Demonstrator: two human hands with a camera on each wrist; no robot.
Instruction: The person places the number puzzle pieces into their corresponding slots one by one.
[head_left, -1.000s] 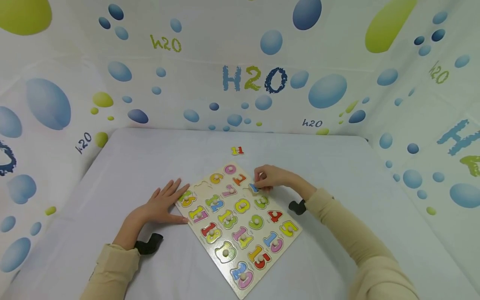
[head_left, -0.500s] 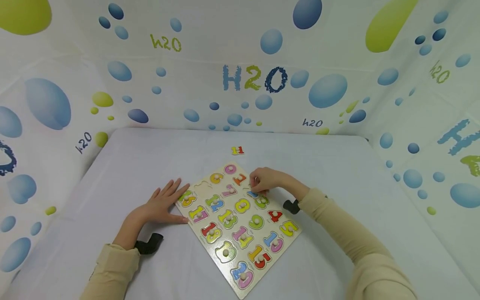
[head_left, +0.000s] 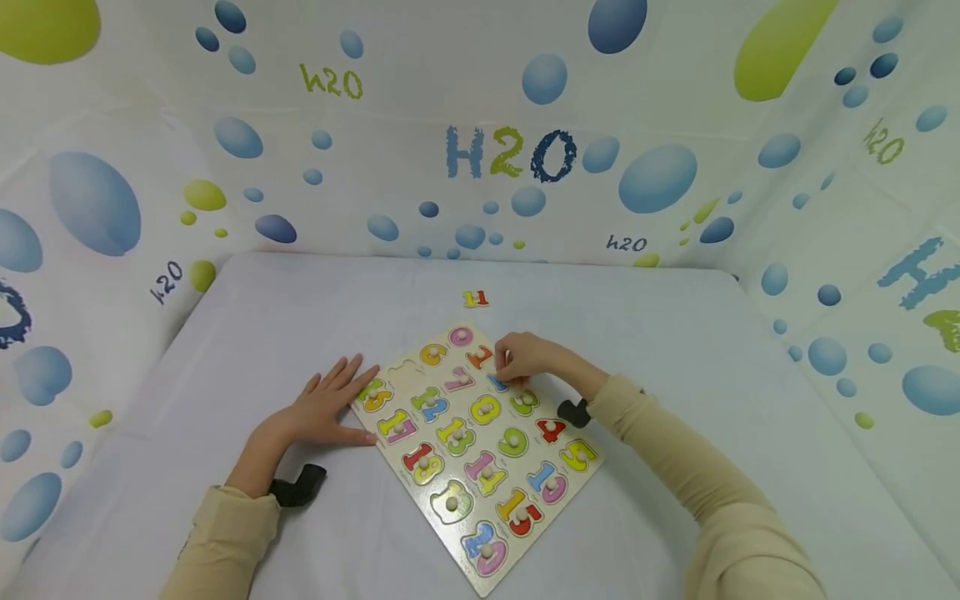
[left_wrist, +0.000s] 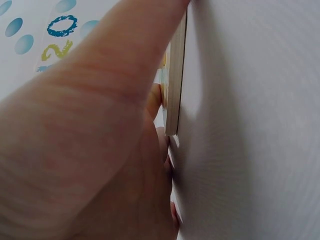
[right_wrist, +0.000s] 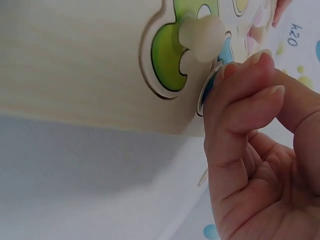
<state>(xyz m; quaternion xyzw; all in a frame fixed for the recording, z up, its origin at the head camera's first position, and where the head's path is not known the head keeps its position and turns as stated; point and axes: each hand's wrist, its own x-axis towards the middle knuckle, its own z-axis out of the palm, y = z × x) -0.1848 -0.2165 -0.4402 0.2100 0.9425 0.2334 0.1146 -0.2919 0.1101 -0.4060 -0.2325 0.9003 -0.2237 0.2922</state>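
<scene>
A wooden number puzzle board (head_left: 456,543) lies turned cornerwise on the table, filled with colourful number pieces that have small knobs. My right hand (head_left: 528,357) pinches a blue number piece (head_left: 496,382) at its slot between the orange 1 (head_left: 479,358) and the green 3 (head_left: 523,402). In the right wrist view the fingertips cover most of this blue piece (right_wrist: 226,51), and it sits at the slot's outline. My left hand (head_left: 318,412) rests with spread fingers at the board's left corner, the thumb and a fingertip touching its edge.
A yellow-and-red 11 piece (head_left: 476,298) lies on the white tablecloth (head_left: 300,300) beyond the board's far corner. An unfilled recess (head_left: 406,377) shows near the board's upper left edge. Black wrist straps (head_left: 298,487) hang beside both wrists. A patterned curtain (head_left: 375,125) stands behind.
My right hand has moved slightly left and over the board, bringing the blue number piece from a tilted position down to its slot. The left hand stays in place.
</scene>
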